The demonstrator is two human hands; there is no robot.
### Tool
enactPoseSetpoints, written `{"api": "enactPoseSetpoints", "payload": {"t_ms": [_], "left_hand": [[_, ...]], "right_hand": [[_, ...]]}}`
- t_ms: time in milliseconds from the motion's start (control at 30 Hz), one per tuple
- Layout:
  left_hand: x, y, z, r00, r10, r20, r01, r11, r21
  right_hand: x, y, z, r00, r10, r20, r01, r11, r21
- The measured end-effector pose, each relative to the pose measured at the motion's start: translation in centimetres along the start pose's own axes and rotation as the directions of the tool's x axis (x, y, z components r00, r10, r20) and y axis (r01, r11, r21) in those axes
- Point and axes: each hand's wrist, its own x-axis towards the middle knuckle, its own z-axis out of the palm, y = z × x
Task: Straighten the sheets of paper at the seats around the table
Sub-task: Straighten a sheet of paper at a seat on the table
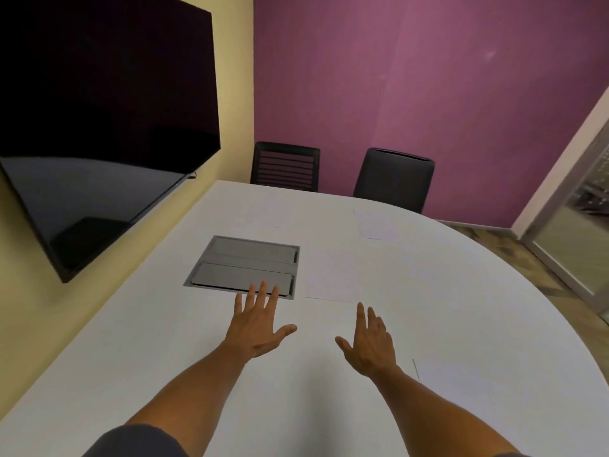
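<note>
1. Nearest to me, both bare forearms reach forward over the white table (pixel 164 357), with a dark sleeve (pixel 138 440) at the lower left edge of the view.
2. My left hand (pixel 258 328) is spread flat with fingers apart and thumb out to the side, holding nothing; its fingertips (pixel 263 286) overlap the near edge of the grey cable hatch (pixel 244 263) set into the tabletop.
3. My right hand (pixel 370 344) is also spread wide and empty, palm down. I cannot tell whether either palm touches the table or hovers above it.
4. A sheet of paper (pixel 461 377) lies near the right forearm, toward the table's curved right edge; only its left edge shows clearly.
5. Just beyond my right fingertips, a second sheet (pixel 333 275) lies beside the hatch, to its right, slightly askew; neither hand touches it.
6. Farther on, a third sheet (pixel 379 225) lies near the far rim, in front of the right-hand chair (pixel 393 176).
7. A slatted chair (pixel 285 166) stands to its left, both against the purple wall (pixel 428 77).
8. A dark screen (pixel 99 110) hangs on the yellow wall at left.
</note>
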Motion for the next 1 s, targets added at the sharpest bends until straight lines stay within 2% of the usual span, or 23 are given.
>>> {"api": "enactPoseSetpoints", "payload": {"t_ms": [267,700,1000], "left_hand": [[8.1,-0.4,1.4,0.999,-0.002,0.041,0.001,1.000,0.018],[22.1,1.6,9.8,0.978,0.109,0.177,-0.121,0.991,0.061],[28.6,3.8,17.6,0.943,0.183,0.277,-0.199,0.979,0.032]], "right_hand": [[8.0,0.7,2.1,0.999,0.013,0.040,-0.013,1.000,-0.004],[26.2,4.9,5.1,0.988,0.111,0.111,-0.132,0.970,0.206],[35.1,7.5,8.6,0.981,0.085,0.171,-0.112,0.982,0.152]]}}
